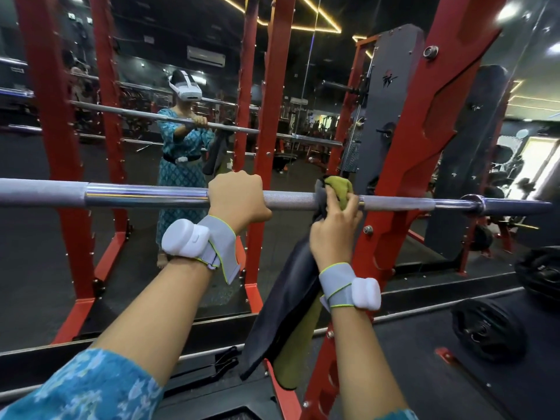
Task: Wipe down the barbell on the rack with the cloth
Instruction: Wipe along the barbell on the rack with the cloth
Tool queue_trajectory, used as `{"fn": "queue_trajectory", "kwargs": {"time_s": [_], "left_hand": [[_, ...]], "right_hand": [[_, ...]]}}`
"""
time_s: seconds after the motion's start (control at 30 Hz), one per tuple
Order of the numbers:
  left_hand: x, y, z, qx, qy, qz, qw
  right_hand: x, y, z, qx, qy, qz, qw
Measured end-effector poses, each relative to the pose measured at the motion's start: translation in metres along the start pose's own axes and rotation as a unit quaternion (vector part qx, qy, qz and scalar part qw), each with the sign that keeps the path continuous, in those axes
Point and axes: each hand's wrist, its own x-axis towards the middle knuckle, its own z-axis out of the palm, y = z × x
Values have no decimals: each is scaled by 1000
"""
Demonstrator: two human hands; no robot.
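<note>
A steel barbell [145, 194] runs level across the view at chest height, resting on the red rack [391, 183]. My left hand [236, 198] grips the bar near its middle, fingers curled over the top. Just to the right, my right hand [336, 231] grips a dark grey and olive-green cloth [291, 304] that is wrapped over the bar beside the right upright. The rest of the cloth hangs down below the bar.
A mirror wall behind the rack reflects me and the bar. Red uprights [51, 165] stand left and centre. Black weight plates [488, 328] lie on the floor at the right. The bar's sleeve collar [474, 203] sits past the right upright.
</note>
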Motion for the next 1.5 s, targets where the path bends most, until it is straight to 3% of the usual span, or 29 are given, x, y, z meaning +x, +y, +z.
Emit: {"fn": "queue_trajectory", "kwargs": {"time_s": [0.13,0.33,0.6,0.77,0.9,1.13,1.37,1.5], "left_hand": [[0,1,2,2,6,-6,1000],[-2,1,3,11,16,-9,1000],[-6,20,12,31,107,83,990],[7,81,16,21,81,146,986],[22,104,22,-2,70,118,991],[30,130,35,41,69,80,994],[34,133,35,40,79,60,994],[37,134,29,44,64,56,995]], "right_hand": [[-15,3,4,2,8,24,1000],[-6,-3,4,6,-18,-64,998],[9,33,-5,-5,11,39,999],[-3,26,-3,22,1,-17,1000],[18,38,-13,-1,-42,-50,998],[25,72,-24,-15,-54,4,998],[30,72,-27,7,-94,-64,994],[44,83,-34,-8,-98,-45,994]]}}
